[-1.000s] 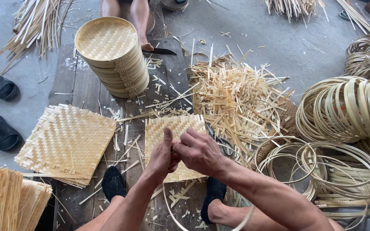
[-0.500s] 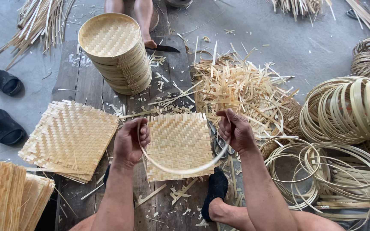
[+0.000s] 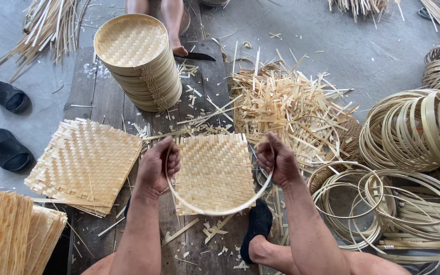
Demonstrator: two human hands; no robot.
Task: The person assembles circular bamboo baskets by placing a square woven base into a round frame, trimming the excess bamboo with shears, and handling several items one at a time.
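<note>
My left hand [image 3: 159,165] and my right hand [image 3: 277,160] each grip one side of a thin bamboo hoop [image 3: 215,211], held just above a square woven bamboo mat [image 3: 214,170]. The hoop's near arc curves between my wrists over the mat's near edge; its far arc is hard to make out. The mat lies flat on dark wooden boards [image 3: 95,97]. My foot in a black sock [image 3: 258,224] rests by the mat's right corner.
A stack of woven mats [image 3: 85,163] lies to the left and a stack of round woven trays [image 3: 138,58] at the back. Bamboo offcuts [image 3: 291,102] pile up behind the mat; hoop coils [image 3: 413,132] sit right. Black sandals [image 3: 7,122], another person's foot [image 3: 176,30] and a knife [image 3: 194,57] are nearby.
A second ago my hands were together over the mat. They have spread apart, opening the hoop wide and holding it over the mat.
</note>
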